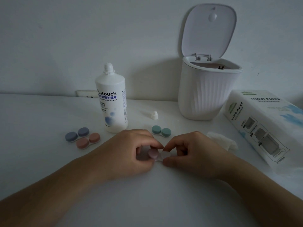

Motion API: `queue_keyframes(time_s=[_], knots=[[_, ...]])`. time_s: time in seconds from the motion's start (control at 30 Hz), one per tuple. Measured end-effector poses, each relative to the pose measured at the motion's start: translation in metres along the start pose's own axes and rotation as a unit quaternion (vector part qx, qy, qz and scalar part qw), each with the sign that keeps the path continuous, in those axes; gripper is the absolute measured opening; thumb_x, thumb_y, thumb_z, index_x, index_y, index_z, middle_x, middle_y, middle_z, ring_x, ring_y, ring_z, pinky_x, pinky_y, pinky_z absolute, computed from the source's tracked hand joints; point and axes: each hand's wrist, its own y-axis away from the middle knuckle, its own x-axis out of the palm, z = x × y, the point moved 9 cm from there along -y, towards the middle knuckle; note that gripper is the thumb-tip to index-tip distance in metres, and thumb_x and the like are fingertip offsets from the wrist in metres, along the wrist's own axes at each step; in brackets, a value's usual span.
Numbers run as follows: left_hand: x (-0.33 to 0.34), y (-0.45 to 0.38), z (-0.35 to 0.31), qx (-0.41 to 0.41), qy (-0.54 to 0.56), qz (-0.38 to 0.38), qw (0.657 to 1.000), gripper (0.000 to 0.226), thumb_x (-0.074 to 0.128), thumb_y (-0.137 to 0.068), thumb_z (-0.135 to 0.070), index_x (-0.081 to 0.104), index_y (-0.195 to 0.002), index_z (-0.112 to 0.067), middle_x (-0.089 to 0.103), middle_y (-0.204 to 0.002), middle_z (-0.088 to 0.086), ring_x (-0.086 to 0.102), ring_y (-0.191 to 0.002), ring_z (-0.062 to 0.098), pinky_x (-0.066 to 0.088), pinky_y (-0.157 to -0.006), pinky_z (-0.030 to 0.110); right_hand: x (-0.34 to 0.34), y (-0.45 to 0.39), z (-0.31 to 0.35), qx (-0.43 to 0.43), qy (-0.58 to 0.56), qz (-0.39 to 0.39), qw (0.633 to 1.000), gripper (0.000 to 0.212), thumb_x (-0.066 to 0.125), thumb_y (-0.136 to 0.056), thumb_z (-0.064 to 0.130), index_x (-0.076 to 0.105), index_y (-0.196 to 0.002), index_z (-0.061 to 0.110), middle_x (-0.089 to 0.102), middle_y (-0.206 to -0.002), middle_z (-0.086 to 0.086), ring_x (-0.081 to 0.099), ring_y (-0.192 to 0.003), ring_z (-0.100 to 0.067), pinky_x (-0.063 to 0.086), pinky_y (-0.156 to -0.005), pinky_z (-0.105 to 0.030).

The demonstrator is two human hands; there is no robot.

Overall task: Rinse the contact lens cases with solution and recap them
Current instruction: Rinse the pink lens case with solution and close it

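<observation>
Lens case: a pale case (159,155) sits low on the white table (49,161), pinched between both hands.
Left hand (131,153): fingers curled round its pink cap (153,154).
Right hand (188,153): fingertips pinch the uncapped end.
Risk: a crooked cap could cross-thread and leak; the open solution bottle (112,102) behind could be knocked over.
Nearby: three capped cases, the bottle cap (154,115).

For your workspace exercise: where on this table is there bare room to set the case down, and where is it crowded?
Free: the near tabletop between the forearms, and the far left, left of the purple case. Crowded: around the solution bottle, peach case, green case, loose cap, bin, tissue pack.
</observation>
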Motion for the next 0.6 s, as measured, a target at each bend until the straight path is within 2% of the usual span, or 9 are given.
queue_keyframes(time_s=[0.1, 0.17, 0.23, 0.33, 0.43, 0.53, 0.6], knots=[[0.000, -0.001, 0.005, -0.014, -0.005, -0.016, 1.000, 0.026, 0.075, -0.078, -0.031, 0.075, -0.104, -0.035, 0.062, -0.094, -0.018, 0.057, -0.072, 0.005, 0.041, -0.063, 0.014, 0.000, 0.000, 0.000, 0.003, 0.002, -0.001, 1.000, 0.015, 0.076, -0.076, 0.054, 0.064, -0.082, 0.048, 0.058, -0.062, 0.026, 0.054, -0.055, 0.003, 0.034, -0.051, -0.014], [-0.002, 0.000, 0.008, -0.021, 0.006, -0.033, 0.999, 0.028, 0.070, -0.079, -0.045, 0.073, -0.105, -0.038, 0.060, -0.096, -0.019, 0.057, -0.071, 0.005, 0.039, -0.061, 0.013, 0.000, 0.000, -0.001, 0.005, 0.003, -0.001, 1.000, 0.016, 0.076, -0.075, 0.055, 0.066, -0.084, 0.047, 0.059, -0.063, 0.026, 0.054, -0.056, 0.003, 0.035, -0.051, -0.014], [-0.006, -0.001, 0.008, -0.018, 0.028, -0.049, 0.998, 0.029, 0.064, -0.083, -0.051, 0.072, -0.108, -0.040, 0.061, -0.098, -0.017, 0.055, -0.067, 0.007, 0.038, -0.060, 0.011, 0.000, -0.001, -0.001, 0.006, 0.004, 0.003, 1.000, 0.017, 0.075, -0.076, 0.055, 0.066, -0.087, 0.045, 0.059, -0.063, 0.027, 0.054, -0.056, 0.003, 0.034, -0.051, -0.014], [-0.016, -0.002, 0.010, -0.022, 0.058, -0.087, 0.994, 0.020, 0.070, -0.088, -0.042, 0.073, -0.106, -0.036, 0.065, -0.097, -0.014, 0.054, -0.065, 0.014, 0.041, -0.060, 0.013, 0.000, 0.000, -0.001, 0.008, 0.005, 0.003, 1.000, 0.016, 0.076, -0.077, 0.052, 0.067, -0.086, 0.043, 0.059, -0.061, 0.026, 0.054, -0.055, 0.003, 0.035, -0.052, -0.015], [-0.023, 0.000, 0.022, -0.079, 0.100, -0.129, 0.983, 0.015, 0.081, -0.082, -0.029, 0.071, -0.092, -0.034, 0.068, -0.083, -0.020, 0.054, -0.059, 0.006, 0.042, -0.057, 0.010, 0.000, 0.001, -0.002, 0.013, 0.002, 0.004, 1.000, 0.016, 0.076, -0.078, 0.051, 0.070, -0.088, 0.041, 0.058, -0.059, 0.024, 0.053, -0.054, 0.002, 0.034, -0.052, -0.015], [-0.023, 0.002, 0.036, -0.136, 0.092, -0.143, 0.976, 0.018, 0.085, -0.077, -0.029, 0.069, -0.082, -0.033, 0.066, -0.067, -0.021, 0.054, -0.055, 0.000, 0.041, -0.053, 0.011, 0.001, 0.000, -0.002, 0.015, -0.001, 0.005, 1.000, 0.015, 0.077, -0.079, 0.049, 0.070, -0.089, 0.040, 0.057, -0.058, 0.024, 0.052, -0.053, 0.003, 0.035, -0.053, -0.016], [-0.022, 0.004, 0.041, -0.157, 0.065, -0.142, 0.975, 0.015, 0.084, -0.078, -0.031, 0.070, -0.082, -0.033, 0.066, -0.066, -0.012, 0.056, -0.055, 0.008, 0.042, -0.053, 0.015, 0.000, 0.000, -0.002, 0.015, -0.005, 0.005, 1.000, 0.014, 0.077, -0.079, 0.048, 0.070, -0.088, 0.040, 0.057, -0.058, 0.024, 0.052, -0.053, 0.003, 0.035, -0.054, -0.017]])
